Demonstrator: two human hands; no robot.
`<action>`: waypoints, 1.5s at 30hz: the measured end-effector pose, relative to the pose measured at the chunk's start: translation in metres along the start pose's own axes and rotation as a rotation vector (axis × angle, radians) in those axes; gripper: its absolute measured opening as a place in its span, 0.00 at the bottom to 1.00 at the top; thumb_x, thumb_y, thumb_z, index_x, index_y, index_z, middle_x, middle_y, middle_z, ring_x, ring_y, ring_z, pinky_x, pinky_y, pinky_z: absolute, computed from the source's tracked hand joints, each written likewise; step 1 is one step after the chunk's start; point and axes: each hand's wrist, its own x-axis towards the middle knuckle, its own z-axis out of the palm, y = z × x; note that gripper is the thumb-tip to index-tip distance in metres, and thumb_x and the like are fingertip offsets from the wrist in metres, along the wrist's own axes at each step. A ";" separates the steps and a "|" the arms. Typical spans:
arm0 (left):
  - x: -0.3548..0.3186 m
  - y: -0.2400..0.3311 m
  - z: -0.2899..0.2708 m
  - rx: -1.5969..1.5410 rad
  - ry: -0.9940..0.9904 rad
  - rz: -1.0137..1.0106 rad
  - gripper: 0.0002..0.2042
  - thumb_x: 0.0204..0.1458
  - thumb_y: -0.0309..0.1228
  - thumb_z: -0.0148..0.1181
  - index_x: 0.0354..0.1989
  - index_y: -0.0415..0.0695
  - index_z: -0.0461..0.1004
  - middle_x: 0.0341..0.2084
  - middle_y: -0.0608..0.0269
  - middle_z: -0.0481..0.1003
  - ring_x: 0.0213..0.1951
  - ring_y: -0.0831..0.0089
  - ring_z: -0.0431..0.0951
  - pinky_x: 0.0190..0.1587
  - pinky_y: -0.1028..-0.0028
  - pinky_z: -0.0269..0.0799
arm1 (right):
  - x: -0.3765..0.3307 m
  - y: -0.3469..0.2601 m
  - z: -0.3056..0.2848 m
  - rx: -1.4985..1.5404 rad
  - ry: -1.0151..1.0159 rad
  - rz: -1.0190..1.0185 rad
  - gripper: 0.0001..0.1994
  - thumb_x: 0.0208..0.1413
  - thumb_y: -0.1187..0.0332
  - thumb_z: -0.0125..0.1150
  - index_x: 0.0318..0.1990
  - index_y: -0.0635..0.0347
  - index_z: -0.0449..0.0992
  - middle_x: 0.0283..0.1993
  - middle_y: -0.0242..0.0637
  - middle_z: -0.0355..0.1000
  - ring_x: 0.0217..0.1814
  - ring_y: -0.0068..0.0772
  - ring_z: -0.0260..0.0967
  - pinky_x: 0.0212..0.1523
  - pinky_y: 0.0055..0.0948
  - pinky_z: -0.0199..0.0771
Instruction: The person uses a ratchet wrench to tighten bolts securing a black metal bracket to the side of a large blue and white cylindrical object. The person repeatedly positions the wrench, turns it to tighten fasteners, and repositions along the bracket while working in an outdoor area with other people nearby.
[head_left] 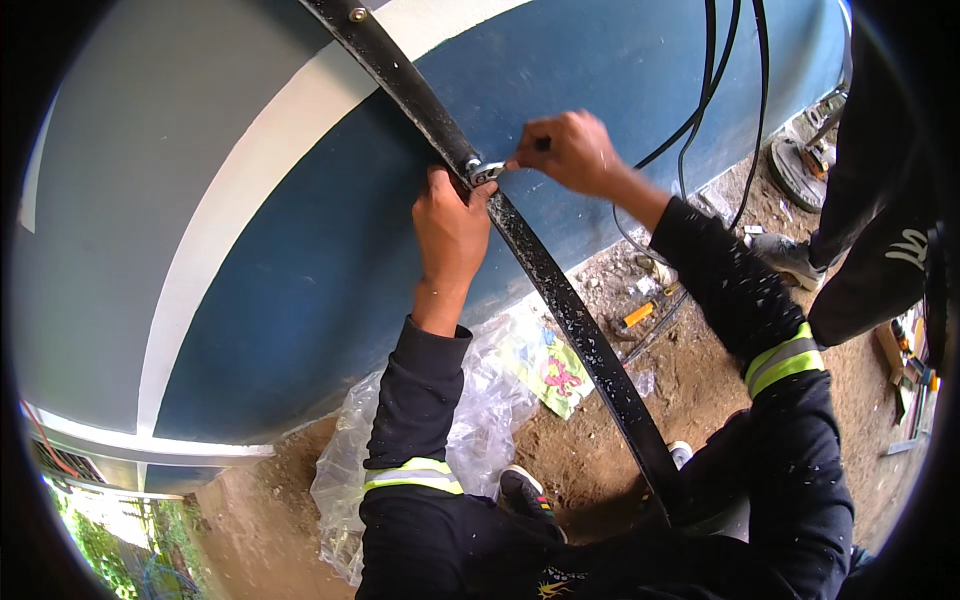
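A long black metal bar (560, 290), flecked with white, runs slantwise from the upper left down to near my body. My left hand (452, 235) is closed around the bar's edge, its thumb beside the head of a silver ratchet wrench (487, 174). That wrench head sits against the bar, at what looks like a bolt. Just to the right, my right hand (570, 150) is closed on the wrench's handle end, its fingers curled and slightly blurred. Most of the handle is hidden in the fingers. Higher up the bar, a brass-coloured bolt (357, 15) shows.
A wall (300, 270) painted blue, white and grey stands ahead. Black cables (708, 90) hang at the upper right. Clear plastic sheeting (350, 490) and an orange-yellow tool (638, 315) lie on the dirt. Another person's leg (870, 180) is at right, near more tools (910, 370).
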 end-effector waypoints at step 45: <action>-0.005 0.004 0.001 -0.023 0.014 -0.027 0.15 0.59 0.28 0.74 0.41 0.34 0.72 0.34 0.36 0.82 0.40 0.33 0.84 0.40 0.44 0.77 | 0.021 -0.005 -0.020 -0.159 -0.014 -0.225 0.15 0.53 0.51 0.83 0.33 0.50 0.87 0.30 0.34 0.84 0.31 0.36 0.82 0.33 0.40 0.76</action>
